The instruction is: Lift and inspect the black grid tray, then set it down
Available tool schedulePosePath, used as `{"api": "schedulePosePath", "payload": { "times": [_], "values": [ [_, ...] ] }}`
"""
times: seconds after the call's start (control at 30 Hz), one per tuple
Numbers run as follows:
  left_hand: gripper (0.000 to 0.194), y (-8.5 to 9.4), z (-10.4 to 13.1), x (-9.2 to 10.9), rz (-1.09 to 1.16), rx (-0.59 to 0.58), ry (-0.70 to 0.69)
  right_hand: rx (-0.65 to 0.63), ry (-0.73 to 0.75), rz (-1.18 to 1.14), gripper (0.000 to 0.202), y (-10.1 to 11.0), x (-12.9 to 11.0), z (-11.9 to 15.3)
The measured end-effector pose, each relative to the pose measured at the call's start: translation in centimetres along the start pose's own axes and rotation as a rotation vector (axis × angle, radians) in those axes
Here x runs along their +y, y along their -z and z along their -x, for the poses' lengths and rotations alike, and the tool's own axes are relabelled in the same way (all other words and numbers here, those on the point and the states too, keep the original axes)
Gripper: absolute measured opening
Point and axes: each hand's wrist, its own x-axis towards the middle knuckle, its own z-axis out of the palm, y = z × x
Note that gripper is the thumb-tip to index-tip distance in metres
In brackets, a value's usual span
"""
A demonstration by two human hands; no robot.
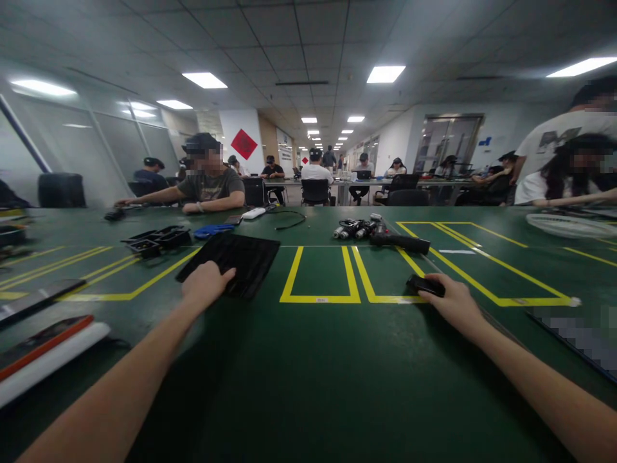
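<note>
Bare table [308, 373] between hands

A flat black tray [231, 260] lies angled left; a small black device [424, 285] rests on a yellow line.

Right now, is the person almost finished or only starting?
Only starting, it seems. Nothing sits inside the yellow boxes yet. The left hand grips the black tray, and the right hand covers a small black part. The connectors and black tool lie untouched behind.
</note>
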Motion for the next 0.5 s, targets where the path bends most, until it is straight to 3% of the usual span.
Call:
{"api": "schedulePosePath", "payload": {
  "times": [0.07,0.17,0.23,0.37,0.5],
  "values": [
    [0.027,-1.7,2.1,3.2,0.092,-0.032,-0.102,-0.057,0.052,-0.123,0.042,-0.1,-1.7,1.0],
    [0.028,-4.4,6.6,8.0,0.260,-0.153,-0.305,-0.247,0.085,-0.458,0.043,-0.6,-4.7,3.4],
    [0.029,-5.9,9.8,10.0,0.374,-0.249,-0.455,-0.342,0.143,-0.629,0.044,-1.0,-6.3,5.0],
    [0.039,-7.5,13.9,10.7,0.615,-0.465,-0.673,-0.407,0.317,-0.813,0.042,-2.0,-7.5,6.8],
    [0.040,-7.8,14.7,9.7,0.603,-0.562,-0.720,-0.375,0.428,-0.695,0.032,-2.7,-7.1,7.0]
  ]
}}
